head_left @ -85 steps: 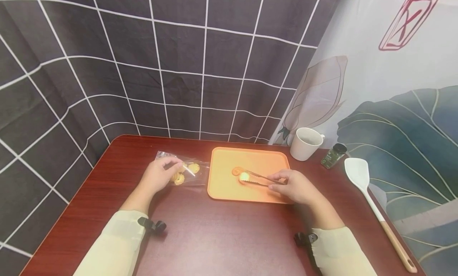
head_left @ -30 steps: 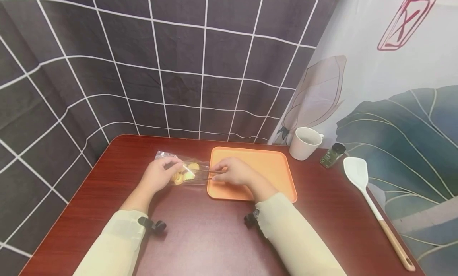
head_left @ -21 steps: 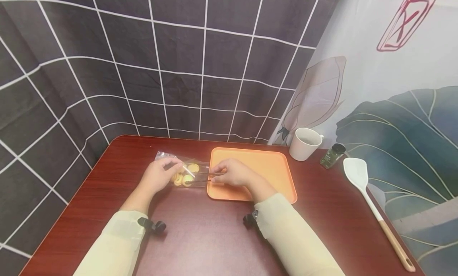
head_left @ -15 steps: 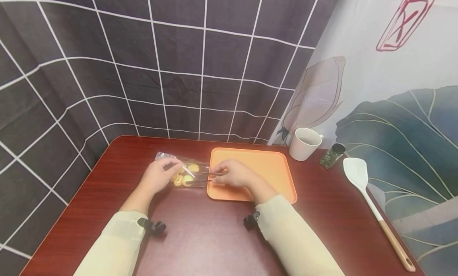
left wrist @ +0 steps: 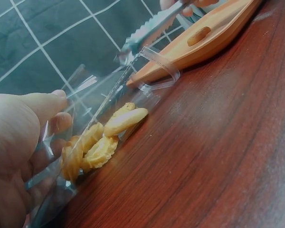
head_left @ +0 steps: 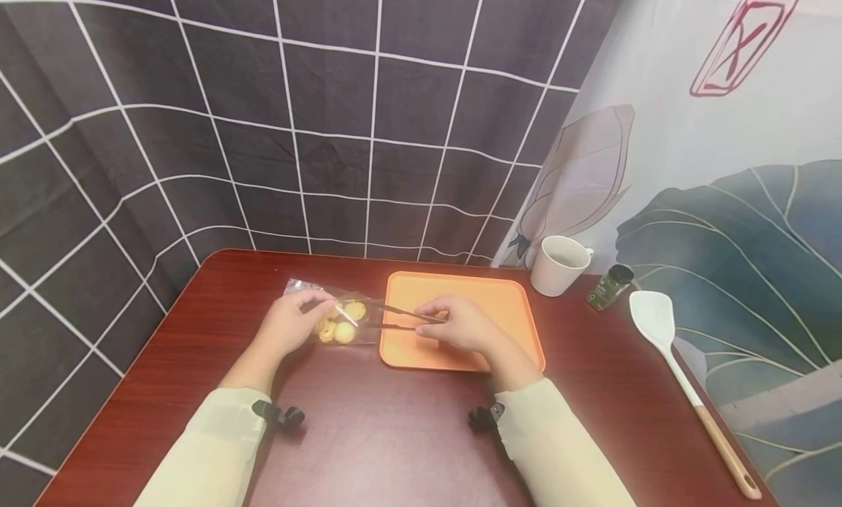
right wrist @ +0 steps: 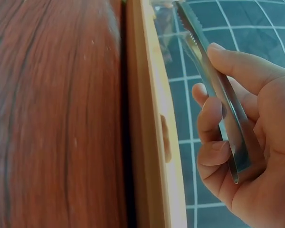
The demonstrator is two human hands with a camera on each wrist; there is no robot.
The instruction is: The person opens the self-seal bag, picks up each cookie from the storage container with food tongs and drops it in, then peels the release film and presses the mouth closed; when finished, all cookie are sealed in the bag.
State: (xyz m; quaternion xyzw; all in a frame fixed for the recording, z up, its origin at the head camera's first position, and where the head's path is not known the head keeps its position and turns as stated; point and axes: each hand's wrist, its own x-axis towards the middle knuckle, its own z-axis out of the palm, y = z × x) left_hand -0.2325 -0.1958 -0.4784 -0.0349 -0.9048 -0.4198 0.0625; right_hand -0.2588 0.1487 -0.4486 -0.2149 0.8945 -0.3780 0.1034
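My left hand (head_left: 292,324) pinches the edge of a clear plastic bag (left wrist: 111,88) lying at the left of the tray. Inside it are several golden cookies (head_left: 344,332), piled together near my fingers. My right hand (head_left: 460,324) holds a pair of metal tongs (right wrist: 223,95) with thumb and curled fingers. The tongs' arms are spread, with nothing between their serrated tips, which point at the bag's mouth. Below the tongs is the orange tray (head_left: 506,310). One cookie (left wrist: 198,35) lies on the tray in the left wrist view; my right hand hides it in the head view.
A white mug (head_left: 559,267) stands behind the tray's right corner. Beside it a small green jar (head_left: 609,288) with a dark lid leans. A white spatula (head_left: 658,321) with a wooden handle lies along the table's right edge. Dark checked cloth hangs behind the table.
The tongs have carried a cookie from the tray leftward into the bag and let it go. They have since drawn back to the right. My left hand has stayed put.
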